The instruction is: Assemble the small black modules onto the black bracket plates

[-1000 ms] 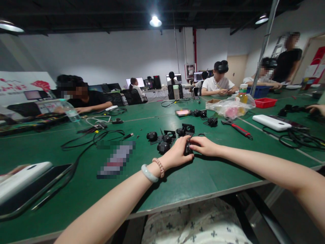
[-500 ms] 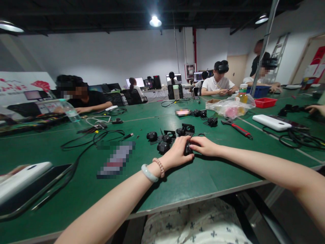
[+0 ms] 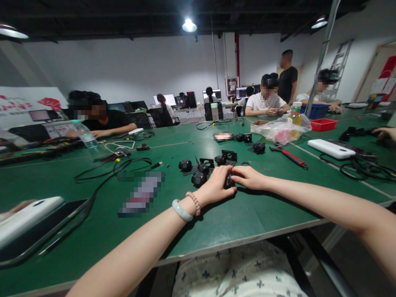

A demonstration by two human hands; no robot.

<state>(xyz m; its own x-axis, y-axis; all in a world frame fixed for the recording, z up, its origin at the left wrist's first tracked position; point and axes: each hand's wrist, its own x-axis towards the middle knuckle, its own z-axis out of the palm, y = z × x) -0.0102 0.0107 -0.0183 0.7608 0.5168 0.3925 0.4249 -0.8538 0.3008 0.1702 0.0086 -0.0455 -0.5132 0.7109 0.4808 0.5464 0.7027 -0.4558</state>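
Note:
In the head view, my left hand (image 3: 218, 185) curls around a small black part (image 3: 228, 180) on the green table, its thumb low on the near side. My right hand (image 3: 250, 178) has its fingertips on the same part from the right. Most of that part is hidden by the fingers, so its exact kind does not show. Just left of my hands lie more black rounded pieces (image 3: 199, 179) with flat metal-like brackets. A black bracket with a round hole (image 3: 229, 155) stands right behind my fingers.
An adjustable wrench with a red and black handle (image 3: 293, 159) lies to the right, near a white power bank (image 3: 331, 149). Black cables (image 3: 114, 167) and a blurred-out phone-like item (image 3: 142, 194) are on the left. A plastic bag (image 3: 280, 131) sits farther back. Several people work around the table.
My hands and the black part stay in place. In the background, a standing person in black has moved left, behind the seated person in white.

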